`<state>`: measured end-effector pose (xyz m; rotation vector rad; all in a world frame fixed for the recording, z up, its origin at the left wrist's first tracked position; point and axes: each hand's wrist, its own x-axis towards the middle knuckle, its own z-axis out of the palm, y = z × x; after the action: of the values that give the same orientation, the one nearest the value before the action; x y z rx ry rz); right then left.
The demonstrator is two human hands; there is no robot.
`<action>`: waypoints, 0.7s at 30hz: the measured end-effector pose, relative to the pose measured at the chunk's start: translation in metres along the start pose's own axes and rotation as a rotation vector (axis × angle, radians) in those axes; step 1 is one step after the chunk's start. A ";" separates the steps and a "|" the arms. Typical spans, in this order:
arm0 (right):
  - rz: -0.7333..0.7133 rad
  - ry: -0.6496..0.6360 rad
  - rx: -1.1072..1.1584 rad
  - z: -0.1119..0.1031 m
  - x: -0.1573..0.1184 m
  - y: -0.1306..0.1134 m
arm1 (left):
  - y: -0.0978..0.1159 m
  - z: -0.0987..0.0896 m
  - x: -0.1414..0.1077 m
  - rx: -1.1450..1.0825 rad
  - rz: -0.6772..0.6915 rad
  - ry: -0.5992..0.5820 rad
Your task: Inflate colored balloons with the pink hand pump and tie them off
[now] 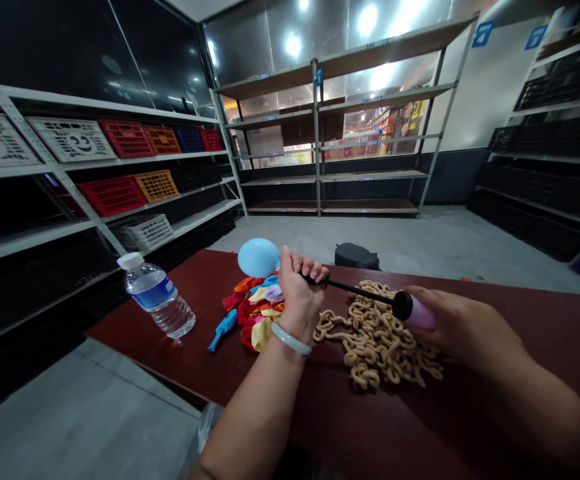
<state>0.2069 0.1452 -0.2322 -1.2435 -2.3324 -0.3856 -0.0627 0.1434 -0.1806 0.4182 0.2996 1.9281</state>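
Note:
A light-blue balloon [259, 257], partly inflated, sticks out past the far-left side of my left hand [300, 280]. The neck of that balloon is hidden by my fingers. My left hand is closed around the black end of a hand balloon pump [360, 291], whose black rod is drawn out to the right. My right hand [463, 327] wraps the pump's pink barrel. Under and beside my left wrist lies a heap of uninflated balloons [260, 310] in red, yellow, blue and lilac. A pile of tan, curled rope-like pieces [387, 340] lies beneath the pump.
A water bottle [157, 297] with a white cap stands on the dark red table [190, 370] at the left. Beyond the table's far edge is a dark rounded object [356, 256]. Shelves with colored crates [125, 138] line the left wall, and a metal rack [316, 147] stands behind.

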 end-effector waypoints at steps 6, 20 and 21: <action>0.067 -0.028 -0.170 -0.001 0.002 -0.008 | -0.044 -0.001 -0.016 0.016 -0.204 -0.075; -0.011 0.101 -0.131 -0.010 0.007 -0.050 | -0.073 0.007 -0.056 0.284 -0.140 -0.151; -0.005 0.114 -0.105 -0.011 0.008 -0.056 | -0.072 0.009 -0.056 0.263 -0.105 -0.140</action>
<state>0.1595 0.1150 -0.2206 -1.2300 -2.2441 -0.5718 0.0209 0.1191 -0.2097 0.6946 0.4763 1.7523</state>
